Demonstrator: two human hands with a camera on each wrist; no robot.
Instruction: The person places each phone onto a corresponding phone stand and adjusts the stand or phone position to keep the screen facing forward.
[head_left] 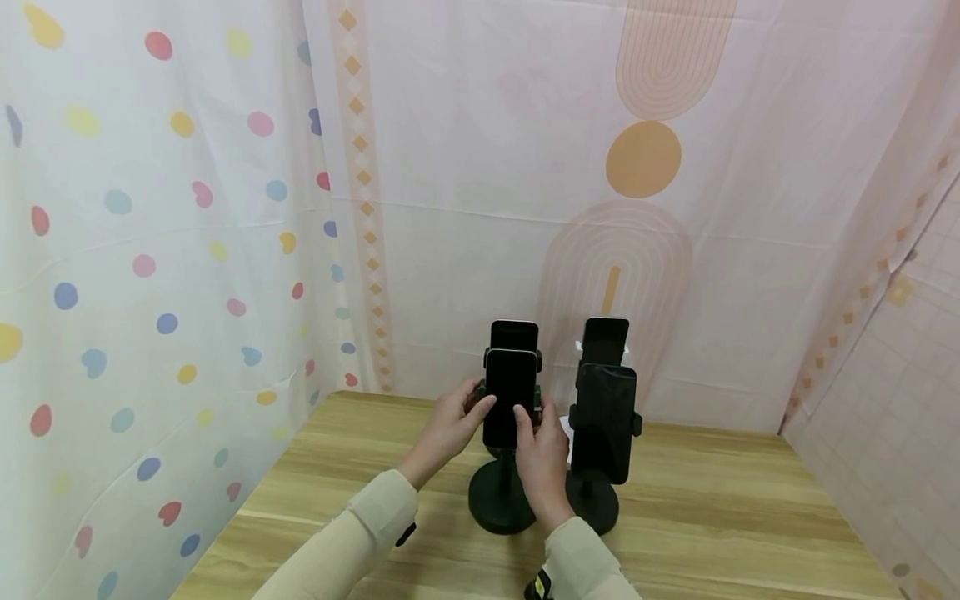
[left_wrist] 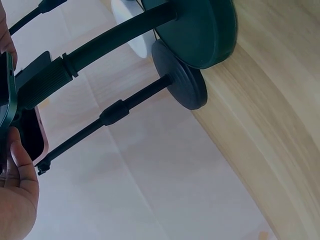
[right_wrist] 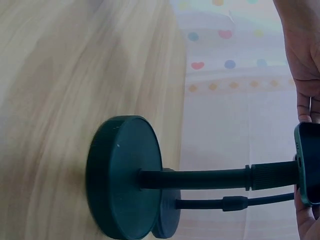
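A black-screened phone stands upright in a holder on a dark green stand, whose round base sits on the table. My left hand holds the phone at its left edge, thumb on the front and fingers curled behind. From the right side my right hand does the same, its thumb over the lower right of the screen. In the right wrist view the phone's lower end lies against the top of the green stem. The fingers behind the phone are partly hidden.
Another phone stands in a holder just behind. To the right, a larger black phone is clamped on a black stand, with one more phone at the back. Patterned curtains hang behind the wooden table.
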